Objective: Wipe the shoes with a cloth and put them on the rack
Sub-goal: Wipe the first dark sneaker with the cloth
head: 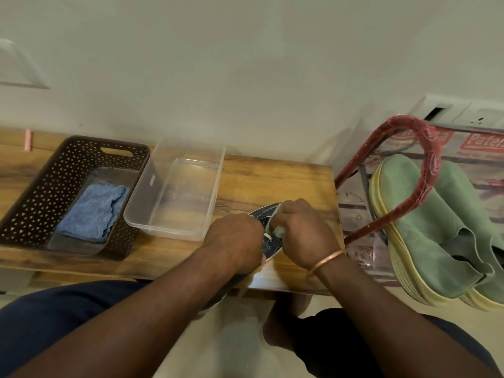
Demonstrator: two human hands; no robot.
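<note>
Near the right end of the wooden bench (272,175), just below the middle of the frame, both hands meet over a dark blue shoe (268,214) with white laces. The shoe lies on the bench top, mostly hidden, with only its toe and a strip of its laced upper showing between the hands.

The left hand (234,241) is curled over the shoe's near part and holds it down. The right hand (302,233) has its fingers closed around a bunched pale green cloth (278,232), which it presses against the upper beside the laces. A copper-coloured bangle (326,261) sits on the right wrist.

At the left of the frame a brown perforated basket (35,192) stands on the bench with a folded blue cloth (94,211) lying inside it. Just beside the basket, between it and the hands, is a clear plastic tub (152,186).

At the right edge of the frame, past the end of the bench, stands the rack (431,148), its red frame wrapped in printed plastic. A pair of green shoes (425,227) with yellow soles rests on it, side by side, well apart from the shoe being wiped. A white wall socket (463,113) shows on the wall above the rack.
</note>
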